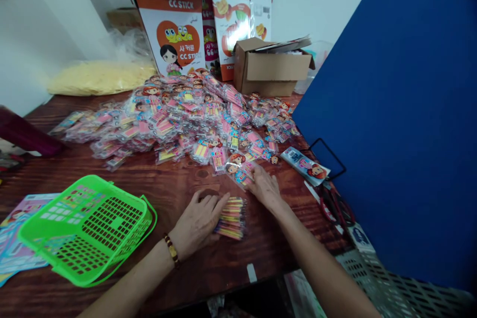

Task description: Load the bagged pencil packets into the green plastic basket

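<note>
My left hand (199,218) rests on the table with bent fingers, its thumb lying over a stack of thin yellow and orange stick packs (234,218). The fingers' far tips are partly hidden. Farther forward, my right hand (264,186) pinches the near edge of a small clear packet (238,171) with cartoon figures on it. That packet lies at the front of a large heap of similar filled packets (186,114), which show pink and yellow sticks inside.
A green plastic basket (139,208) stands at left beside printed cards (26,208). Behind the heap are CC Stick cartons (179,30), an opened cardboard box (272,72) and a yellow-filled bag (97,78). At right are printed header cards (305,165), scissors (328,206) and a blue panel (391,124).
</note>
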Motion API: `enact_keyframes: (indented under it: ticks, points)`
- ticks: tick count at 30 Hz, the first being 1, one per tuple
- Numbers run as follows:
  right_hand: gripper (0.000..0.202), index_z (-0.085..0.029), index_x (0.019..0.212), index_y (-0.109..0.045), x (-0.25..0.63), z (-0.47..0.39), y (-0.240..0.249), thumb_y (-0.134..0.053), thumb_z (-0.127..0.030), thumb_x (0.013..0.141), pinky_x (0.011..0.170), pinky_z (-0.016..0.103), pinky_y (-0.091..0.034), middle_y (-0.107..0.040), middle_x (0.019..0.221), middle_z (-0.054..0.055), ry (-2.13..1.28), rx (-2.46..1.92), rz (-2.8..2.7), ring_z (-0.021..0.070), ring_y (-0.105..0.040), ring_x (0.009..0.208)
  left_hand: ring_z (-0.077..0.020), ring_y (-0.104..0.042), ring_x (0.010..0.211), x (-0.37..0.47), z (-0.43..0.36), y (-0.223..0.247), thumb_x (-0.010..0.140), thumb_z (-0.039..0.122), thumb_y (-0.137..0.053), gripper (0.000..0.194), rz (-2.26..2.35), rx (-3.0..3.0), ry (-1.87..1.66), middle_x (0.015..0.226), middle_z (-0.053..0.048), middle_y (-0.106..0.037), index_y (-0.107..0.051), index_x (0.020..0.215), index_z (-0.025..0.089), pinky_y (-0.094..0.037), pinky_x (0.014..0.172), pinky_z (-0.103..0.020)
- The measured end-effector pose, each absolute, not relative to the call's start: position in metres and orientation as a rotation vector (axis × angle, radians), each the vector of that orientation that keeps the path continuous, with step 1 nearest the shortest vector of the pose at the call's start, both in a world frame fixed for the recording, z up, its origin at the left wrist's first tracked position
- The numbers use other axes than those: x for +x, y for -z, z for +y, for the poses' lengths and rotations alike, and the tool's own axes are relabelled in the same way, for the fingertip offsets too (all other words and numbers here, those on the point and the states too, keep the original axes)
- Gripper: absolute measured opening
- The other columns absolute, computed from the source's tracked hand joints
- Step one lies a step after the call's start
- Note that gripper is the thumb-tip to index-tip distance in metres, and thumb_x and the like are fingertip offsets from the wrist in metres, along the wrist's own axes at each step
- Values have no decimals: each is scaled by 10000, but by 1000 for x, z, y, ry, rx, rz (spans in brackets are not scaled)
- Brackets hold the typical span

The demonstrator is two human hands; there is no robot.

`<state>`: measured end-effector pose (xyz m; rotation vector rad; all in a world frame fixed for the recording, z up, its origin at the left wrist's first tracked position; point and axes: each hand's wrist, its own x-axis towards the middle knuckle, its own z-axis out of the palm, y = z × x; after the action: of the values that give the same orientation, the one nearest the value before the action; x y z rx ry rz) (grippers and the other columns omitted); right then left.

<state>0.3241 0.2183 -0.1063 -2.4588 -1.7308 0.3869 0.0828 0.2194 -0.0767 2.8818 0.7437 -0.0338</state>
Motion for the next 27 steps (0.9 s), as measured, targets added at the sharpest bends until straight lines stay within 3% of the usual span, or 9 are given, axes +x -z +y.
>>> enact_keyframes:
  ticks: [2, 6, 9, 14, 15, 17, 19, 23, 27]
  points:
    - [400, -184, 1129, -570, 325, 221, 105, -698, -343, 785, 917, 421, -367, -627, 1174, 111, -498, -2505, -1666, 265, -570, 1072, -304, -495, 1184, 83, 220, 79, 733, 368, -732, 876, 753, 2896, 21, 1273, -161, -534, -250, 1423, 126, -259, 1090, -510]
    - [180, -198, 956, -628, 324, 222, 99, -646, -327, 830, 912, 388, -365, -631, 1160, 98, -461, -2410, -1767, 263, -549, 1114, -300, -506, 1156, 86, 222, 80, 717, 372, -742, 711, 753, 2899, 33, 1222, -145, -559, -419, 1307, 143, -293, 1075, -499]
    - [134, -204, 989, -612, 313, 220, 92, -587, -240, 862, 841, 323, -386, -659, 1069, 82, -444, -2264, -1825, 225, -586, 1028, -304, -495, 1167, 86, 221, 79, 696, 386, -768, 685, 761, 2900, 31, 1206, -124, -568, -460, 1267, 167, -310, 1071, -503]
    - [177, -201, 927, -632, 295, 212, 88, -552, -87, 817, 778, 260, -388, -678, 898, 10, -684, -1699, -2078, 165, -605, 873, -397, -156, 1428, 84, 222, 81, 556, 453, -862, 813, 807, 2947, -92, 1506, -182, -287, -496, 1229, 180, -151, 1166, -541]
    - [170, -196, 902, -648, 297, 211, 89, -546, -86, 820, 760, 250, -395, -679, 889, 6, -785, -1608, -2093, 157, -605, 855, -395, -165, 1427, 85, 222, 81, 554, 460, -862, 798, 802, 2945, -83, 1501, -183, -296, -505, 1211, 180, -128, 1173, -544]
    - [148, -193, 923, -672, 305, 212, 90, -549, -145, 855, 745, 244, -414, -683, 892, 7, -947, -1553, -2044, 153, -606, 838, -359, -335, 1351, 85, 222, 80, 602, 450, -837, 746, 782, 2929, -22, 1398, -162, -435, -499, 1214, 188, -152, 1165, -546]
    - [178, -193, 1025, -667, 319, 216, 93, -562, -247, 892, 797, 276, -427, -678, 1000, 39, -841, -1746, -1955, 180, -599, 918, -312, -468, 1226, 85, 222, 78, 659, 417, -803, 712, 764, 2908, 28, 1286, -130, -526, -473, 1250, 196, -229, 1133, -530]
    - [334, -184, 1179, -602, 344, 227, 101, -594, -364, 898, 939, 430, -366, -580, 1223, 140, -224, -2339, -1857, 293, -500, 1137, -299, -495, 1185, 86, 222, 78, 681, 362, -783, 731, 766, 2881, 50, 1252, -131, -541, -432, 1299, 190, -310, 1073, -490]
    - [288, -169, 1101, -595, 352, 229, 109, -574, -386, 912, 922, 419, -351, -596, 1168, 137, -134, -2362, -1897, 290, -511, 1106, -296, -491, 1190, 86, 223, 80, 711, 372, -755, 870, 784, 2871, 47, 1263, -153, -536, -294, 1410, 134, -307, 1070, -485]
